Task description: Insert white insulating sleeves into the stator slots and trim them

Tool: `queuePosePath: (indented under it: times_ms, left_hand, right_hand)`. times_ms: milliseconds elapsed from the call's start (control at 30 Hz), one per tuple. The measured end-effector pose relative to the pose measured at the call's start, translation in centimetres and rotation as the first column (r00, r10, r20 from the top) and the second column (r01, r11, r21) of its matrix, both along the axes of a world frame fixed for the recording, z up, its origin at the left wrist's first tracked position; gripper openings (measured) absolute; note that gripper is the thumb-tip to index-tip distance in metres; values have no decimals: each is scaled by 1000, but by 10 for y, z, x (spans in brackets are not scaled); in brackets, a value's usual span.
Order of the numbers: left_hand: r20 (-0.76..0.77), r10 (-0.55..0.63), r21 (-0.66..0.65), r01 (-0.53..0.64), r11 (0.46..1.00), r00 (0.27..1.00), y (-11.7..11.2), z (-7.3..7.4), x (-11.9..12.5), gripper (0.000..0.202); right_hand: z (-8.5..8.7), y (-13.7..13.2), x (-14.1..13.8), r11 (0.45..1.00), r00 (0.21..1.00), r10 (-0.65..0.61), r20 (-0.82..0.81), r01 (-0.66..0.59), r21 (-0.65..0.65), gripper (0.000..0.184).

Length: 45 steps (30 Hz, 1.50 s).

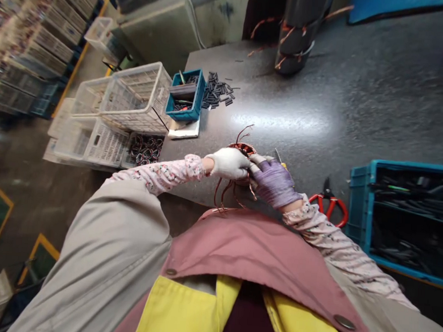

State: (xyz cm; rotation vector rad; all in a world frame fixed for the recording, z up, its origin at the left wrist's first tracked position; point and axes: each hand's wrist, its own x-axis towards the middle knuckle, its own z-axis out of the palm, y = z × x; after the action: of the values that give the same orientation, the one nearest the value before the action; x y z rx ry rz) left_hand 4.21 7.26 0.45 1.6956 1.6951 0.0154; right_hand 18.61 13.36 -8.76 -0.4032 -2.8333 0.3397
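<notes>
A motor stator with copper windings (pixel 245 148) sits at the near edge of the dark table, partly covered by both hands. Loose copper leads (pixel 225 190) stick out toward my apron, and others rise from its far side. My left hand (pixel 229 163), in a white glove, is closed around the stator's left side. From the right, my right hand (pixel 274 181), its glove wrapped in purple, grips the stator with bent fingers. Just beyond that hand lies a thin tool with a yellow part (pixel 283 166), mostly hidden. Red-handled cutters (pixel 329 201) rest right of my right hand.
A small blue bin (pixel 184 114) stands beside a pile of short black tubes (pixel 217 92). White plastic crates (pixel 135 97) are at the left. More stators (pixel 296 37) are stacked at the back. A divided blue crate (pixel 361 206) of black pieces is at the right.
</notes>
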Motion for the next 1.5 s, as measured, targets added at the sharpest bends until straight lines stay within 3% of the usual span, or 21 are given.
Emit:
queuePosePath:
  times_ms: [100,167,233,267,300,333,400,500,633,767,833,900,967,1033,1100,1167,1233,1300,1400,1467,1500]
  left_hand:
    - [366,-4,-70,32,997,931,-19,8,13,20]
    - [519,106,-14,-116,993,848,-30,7,7,17]
    - [465,305,135,-407,903,831,-34,0,-13,20]
    - [383,399,230,-505,832,833,-34,-7,-27,21]
    - [290,445,312,-523,793,848,-33,-15,-40,19]
    - [209,439,377,-486,789,874,-31,-24,-52,18]
    - [125,308,441,-331,834,943,-27,-41,-69,17]
    - [180,83,437,-155,886,980,-16,-60,-75,21]
    - [324,120,379,-245,893,939,1,-70,-78,24]
    - [401,98,350,-251,903,911,8,-69,-84,22]
    - [401,112,343,-262,902,909,3,-66,-83,19]
    - [429,190,321,-346,882,883,-7,-61,-78,16]
    - [546,349,185,-515,837,762,-20,-55,-69,12]
    - [687,528,-132,-629,766,499,-29,-49,-60,11]
    - [729,658,-447,-595,668,191,-33,-44,-50,8]
    - [708,706,-601,-545,585,-22,-31,-43,-44,3]
    - [687,714,-652,-548,524,-135,-26,-43,-39,5]
    - [667,722,-679,-548,488,-183,-21,-43,-37,6]
    - [631,744,-709,-553,439,-219,-18,-39,-35,3]
    - [613,750,-725,-555,407,-251,-17,-35,-34,5]
    - [606,749,-734,-551,397,-267,-16,-34,-34,7]
  right_hand:
    - [-3,-1,-1,999,1000,-17,6,17,-38,37]
    - [-3,2,2,996,1000,0,-23,-2,-88,36]
    - [1,9,6,986,994,45,-97,-60,-157,35]
    - [5,14,8,980,990,52,-131,-76,-186,35]
    - [11,18,8,977,989,37,-144,-66,-201,35]
    - [18,23,7,979,992,4,-126,-30,-200,36]
    - [34,28,-1,986,997,-80,4,80,-145,37]
    - [54,25,-22,992,953,-110,281,123,-27,37]
    - [66,10,-55,989,868,-146,474,128,70,34]
    - [68,6,-68,991,836,-133,533,108,79,30]
    - [63,13,-60,981,882,-159,444,190,-28,27]
    - [54,27,-40,903,921,-305,241,360,-236,27]
    - [38,43,-14,738,835,-545,75,520,-431,30]
    - [16,55,13,586,701,-709,76,646,-489,33]
    - [-9,57,32,525,649,-736,192,726,-445,30]
    - [-32,51,45,534,663,-684,302,738,-412,26]
    - [-49,44,51,540,682,-641,352,727,-425,27]
    - [-58,41,55,554,706,-629,325,701,-450,32]
    - [-67,44,60,687,772,-582,256,635,-352,40]
    - [-76,46,60,750,772,-530,351,620,-231,48]
    - [-82,46,57,753,744,-508,435,628,-194,52]
